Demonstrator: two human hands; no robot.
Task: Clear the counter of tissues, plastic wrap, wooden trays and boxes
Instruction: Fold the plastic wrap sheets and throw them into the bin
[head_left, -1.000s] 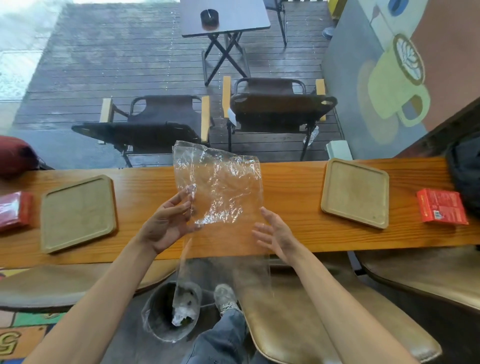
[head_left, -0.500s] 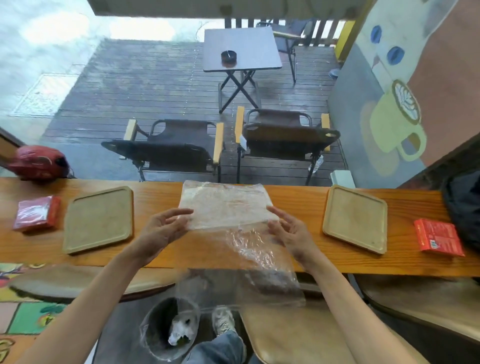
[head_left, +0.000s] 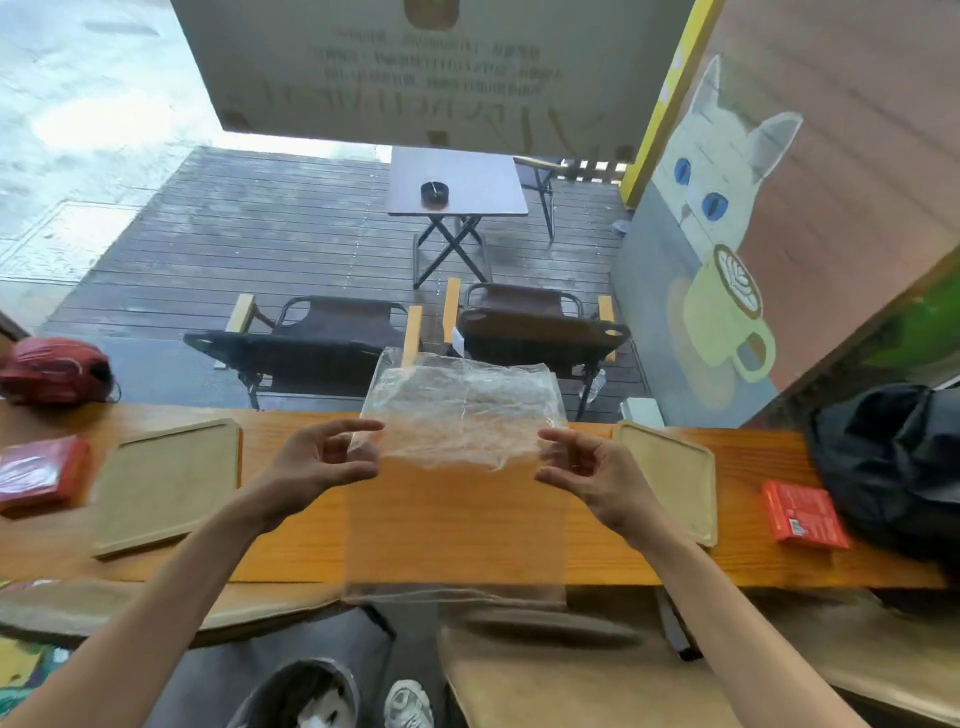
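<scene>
Left hand (head_left: 317, 462): pinches the plastic wrap (head_left: 460, 410) edge.
Right hand (head_left: 587, 467): pinches the opposite edge.
Wrap: stretched between both hands.

1. Between your two hands you have thin clear plastic wrap (head_left: 457, 415); its upper part is crinkled and glossy, catching white glare, while the lower part hangs smooth and see-through.
2. Under your grip, the counter (head_left: 457, 519) is orange-toned wood with visible grain and a soft sheen.
3. Left of your left hand (head_left: 311, 467), the tray (head_left: 166, 483) is pale wood, matt, with a raised rim.
4. Right of your right hand (head_left: 587, 473), the second tray (head_left: 670, 473) shows the same pale matt wood.
5. Farther right, the red box (head_left: 800, 514) looks like printed card.
6. Farther left, the red packet (head_left: 36, 470) looks glossy.
7. Beyond the red box, the black bag (head_left: 898, 457) is wrinkled cloth with a slight shine.
</scene>
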